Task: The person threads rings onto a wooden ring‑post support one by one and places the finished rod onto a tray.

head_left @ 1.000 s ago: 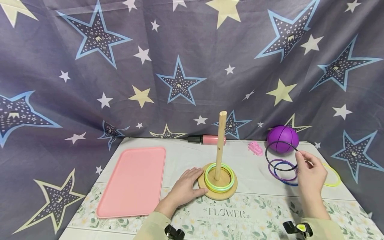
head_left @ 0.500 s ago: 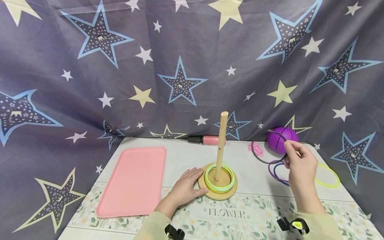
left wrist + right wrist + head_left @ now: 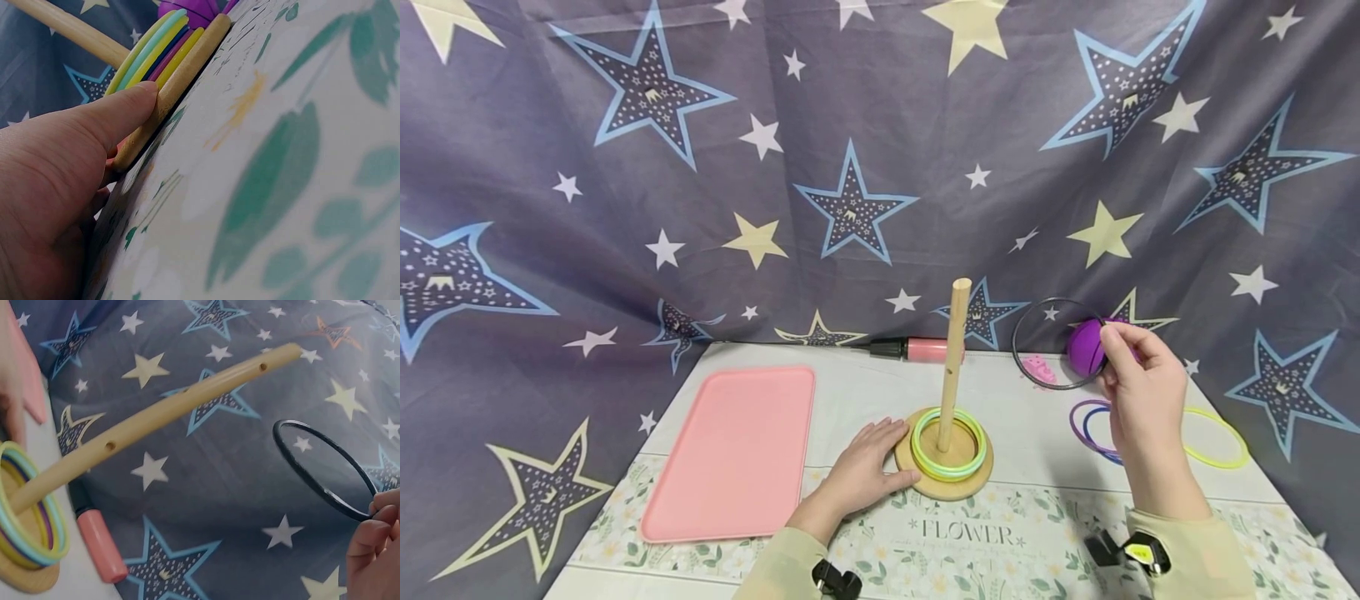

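My right hand pinches the edge of a black ring between thumb and fingers, holding it up above the table. In the right wrist view the black ring hangs tilted, apart from the wooden post. That post rises upright from a round wooden base. Stacked around its foot are several coloured rings, with a pale green one on top. My left hand rests at the left rim of the base, fingers extended. Its thumb touches the base edge beside the rings.
A pink tray lies on the left. At the back are a pink and black pump, a small pink toy and a purple ball. Purple and blue rings and a yellow ring lie on the right.
My right hand has lifted the black ring from over the purple and blue rings, moving it up and left towards the post. The left hand has stayed at the base.
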Demonstrator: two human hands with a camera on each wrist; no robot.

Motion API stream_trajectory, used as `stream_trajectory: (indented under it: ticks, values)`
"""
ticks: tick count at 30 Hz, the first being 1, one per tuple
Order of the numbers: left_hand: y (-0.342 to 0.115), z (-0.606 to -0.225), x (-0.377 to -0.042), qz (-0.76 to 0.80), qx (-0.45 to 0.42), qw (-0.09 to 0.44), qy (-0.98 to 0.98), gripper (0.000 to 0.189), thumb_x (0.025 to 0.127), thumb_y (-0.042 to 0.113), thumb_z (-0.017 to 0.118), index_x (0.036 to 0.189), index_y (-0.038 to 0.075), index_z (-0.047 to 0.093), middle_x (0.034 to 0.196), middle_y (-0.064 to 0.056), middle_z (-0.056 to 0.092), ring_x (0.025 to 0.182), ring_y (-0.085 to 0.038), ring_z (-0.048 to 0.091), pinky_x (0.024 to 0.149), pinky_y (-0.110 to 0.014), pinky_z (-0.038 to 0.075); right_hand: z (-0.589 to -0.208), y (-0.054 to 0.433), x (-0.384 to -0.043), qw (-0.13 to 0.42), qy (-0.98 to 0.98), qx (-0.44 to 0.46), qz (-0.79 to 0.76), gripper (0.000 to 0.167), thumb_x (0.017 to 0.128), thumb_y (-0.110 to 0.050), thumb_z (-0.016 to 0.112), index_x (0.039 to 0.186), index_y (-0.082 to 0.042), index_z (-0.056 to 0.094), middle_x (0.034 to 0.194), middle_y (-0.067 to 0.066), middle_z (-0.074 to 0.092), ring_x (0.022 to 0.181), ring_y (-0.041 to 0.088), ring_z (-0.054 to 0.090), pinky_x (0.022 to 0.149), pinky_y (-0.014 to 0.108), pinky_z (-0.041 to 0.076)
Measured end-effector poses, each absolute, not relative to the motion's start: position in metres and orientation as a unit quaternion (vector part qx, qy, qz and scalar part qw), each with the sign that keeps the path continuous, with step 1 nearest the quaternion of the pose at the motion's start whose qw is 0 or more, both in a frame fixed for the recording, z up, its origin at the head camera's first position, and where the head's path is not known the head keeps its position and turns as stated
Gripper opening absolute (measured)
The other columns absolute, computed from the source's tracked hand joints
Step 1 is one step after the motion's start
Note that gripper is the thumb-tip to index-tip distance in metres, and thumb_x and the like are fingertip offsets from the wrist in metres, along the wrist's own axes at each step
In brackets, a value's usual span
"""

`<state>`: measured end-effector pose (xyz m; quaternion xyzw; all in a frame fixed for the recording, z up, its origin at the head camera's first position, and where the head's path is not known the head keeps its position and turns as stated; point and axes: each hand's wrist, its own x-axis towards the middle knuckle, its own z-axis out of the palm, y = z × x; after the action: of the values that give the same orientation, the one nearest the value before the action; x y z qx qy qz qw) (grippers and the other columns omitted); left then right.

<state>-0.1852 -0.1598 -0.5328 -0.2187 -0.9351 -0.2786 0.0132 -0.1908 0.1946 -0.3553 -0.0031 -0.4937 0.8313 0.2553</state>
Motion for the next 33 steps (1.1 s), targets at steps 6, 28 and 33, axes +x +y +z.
stream_trajectory:
  ticks: [6, 28, 33]
  values:
    - [-0.16, -0.532, -0.185, -0.279, -0.218, 0.011, -0.935, 0.088, 0.1, 0.058, 0.078, 0.165, 0.006, 0.05, 0.169, -0.013, 0.05, 0.162, -0.032, 0.037, 0.137, -0.049, 0.021, -0.339, 0.186, -0.187, 0.239, -0.47, 0.044, 0.848, 0.013, 0.101, 0.0, 0.079, 0.11, 0.008, 0.075, 0.076, 0.007, 0.057, 0.052, 0.012, 0.039, 0.039, 0.018, 0.031]
    - [-0.16, -0.534, -0.186, -0.283, -0.218, 0.009, -0.934, 0.087, 0.1, 0.057, 0.078, 0.165, 0.005, 0.051, 0.168, -0.013, 0.05, 0.162, -0.032, 0.037, 0.137, -0.049, 0.021, -0.302, 0.139, -0.189, 0.232, -0.483, 0.124, 0.835, 0.006, 0.103, 0.003, 0.074, 0.109, 0.006, 0.077, 0.072, 0.004, 0.053, 0.049, 0.01, 0.038, 0.038, 0.017, 0.025]
    - [-0.159, -0.533, -0.185, -0.282, -0.217, 0.008, -0.935, 0.087, 0.1, 0.056, 0.079, 0.165, 0.006, 0.051, 0.169, -0.011, 0.05, 0.162, -0.031, 0.036, 0.138, -0.048, 0.021, -0.298, 0.129, -0.191, 0.222, -0.487, 0.14, 0.833, 0.006, 0.105, 0.004, 0.072, 0.105, 0.002, 0.078, 0.072, 0.003, 0.053, 0.049, 0.008, 0.038, 0.039, 0.018, 0.023]
